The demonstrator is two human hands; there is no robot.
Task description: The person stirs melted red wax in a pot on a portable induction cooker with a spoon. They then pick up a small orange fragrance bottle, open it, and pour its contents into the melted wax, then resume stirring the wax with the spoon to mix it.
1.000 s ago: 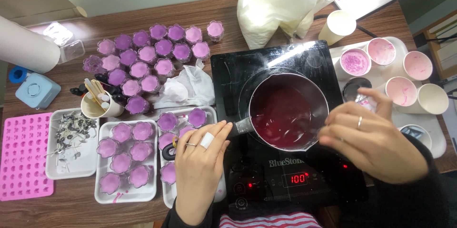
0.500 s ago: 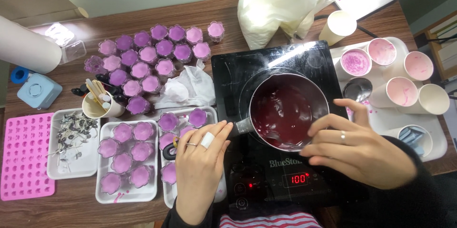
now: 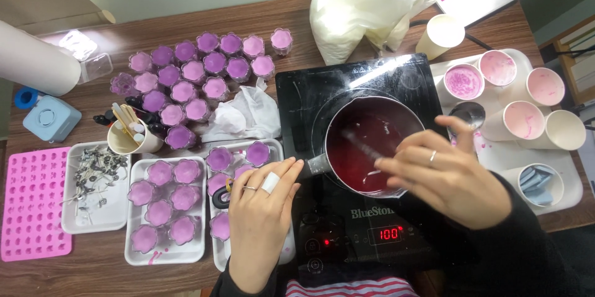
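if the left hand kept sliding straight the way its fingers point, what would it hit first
The left hand points up and slightly right, fingertips by the pot handle. Straight on, it would likely meet that handle, then the pot of dark red liquid. Depth is unclear, so it might pass over the handle.

Home candle-making bench: hotplate (image 3: pixel 372 210), wax pot (image 3: pixel 372 145), filled purple moulds (image 3: pixel 204 74).
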